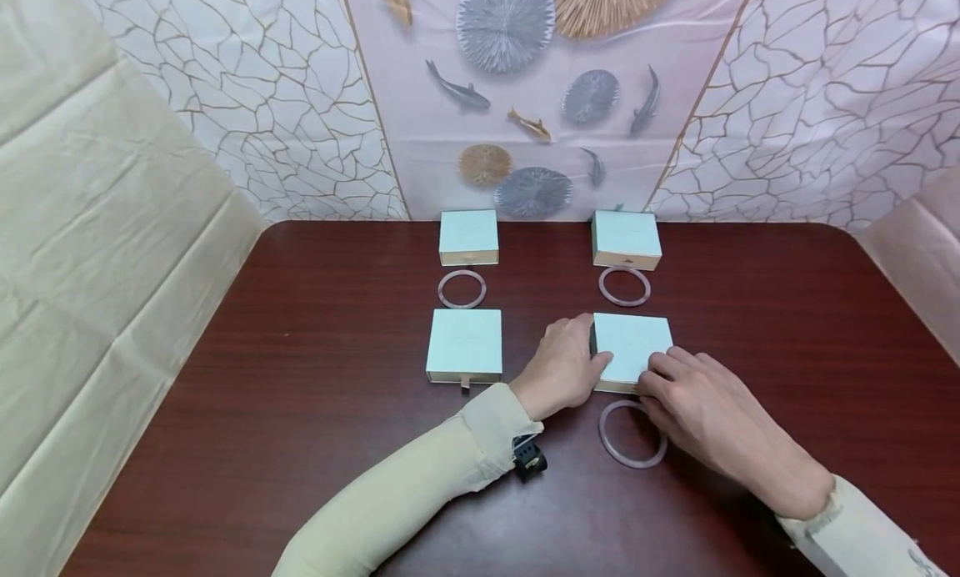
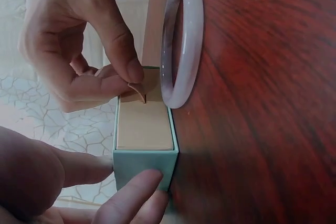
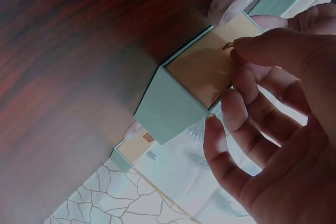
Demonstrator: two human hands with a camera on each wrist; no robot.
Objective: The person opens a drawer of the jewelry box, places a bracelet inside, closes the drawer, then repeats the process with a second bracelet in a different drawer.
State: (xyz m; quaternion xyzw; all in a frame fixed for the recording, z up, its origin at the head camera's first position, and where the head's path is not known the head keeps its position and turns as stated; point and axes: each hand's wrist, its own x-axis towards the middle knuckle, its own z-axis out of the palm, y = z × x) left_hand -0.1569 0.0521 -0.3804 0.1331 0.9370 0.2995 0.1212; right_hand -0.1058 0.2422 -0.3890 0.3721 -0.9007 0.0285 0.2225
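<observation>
A mint-green drawer box (image 1: 626, 343) with a beige front lies on the table, right of centre. My left hand (image 1: 558, 364) holds it at its left side, thumb on the lid and fingers along the side wall. With thumb and forefinger, my right hand (image 1: 712, 410) pinches the small ribbon tab (image 2: 138, 92) on the beige drawer front (image 3: 197, 69). The drawer sits flush in its sleeve. A pale lilac bangle (image 2: 193, 35) rests on the table right before the box, and the right hand partly covers its edge in the head view.
Another mint box (image 1: 465, 339) stands to the left, its tab toward me. Two more boxes, left (image 1: 468, 231) and right (image 1: 626, 233), stand at the table's back edge. A bangle (image 1: 441, 290) lies before the left one, a second bangle (image 1: 625, 303) before the right.
</observation>
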